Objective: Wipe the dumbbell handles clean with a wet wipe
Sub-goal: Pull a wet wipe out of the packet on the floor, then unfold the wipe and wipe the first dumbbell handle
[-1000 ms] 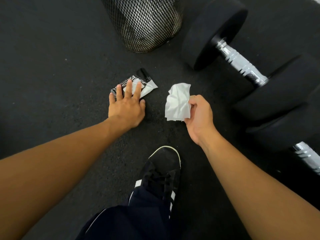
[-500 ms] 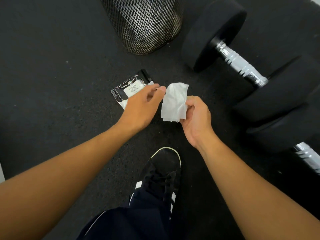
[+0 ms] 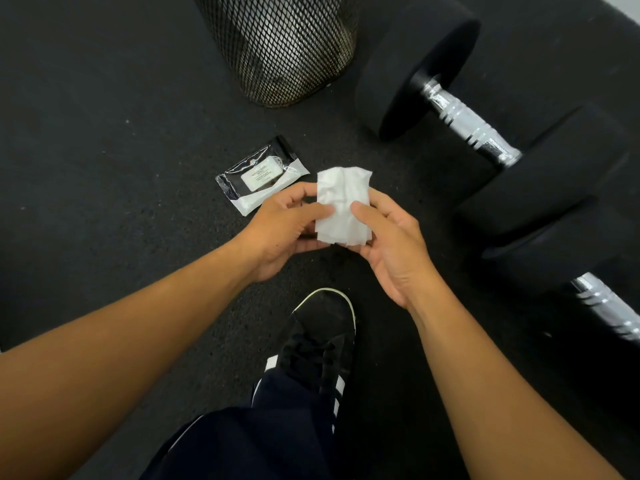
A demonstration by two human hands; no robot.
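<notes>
1. Both hands pinch the white wet wipe between thumbs and fingers: the left hand on its left edge, the right hand on its right edge.
2. The wipe is held above the dark floor, partly unfolded and creased.
3. The wipes packet lies on the floor just beyond the left hand.
4. The nearest dumbbell, chrome handle bare, lies to the right, apart from the wipe; a second dumbbell sits nearer.
5. A mesh bin stands beyond the packet.
6. A black shoe rests below the hands.
</notes>
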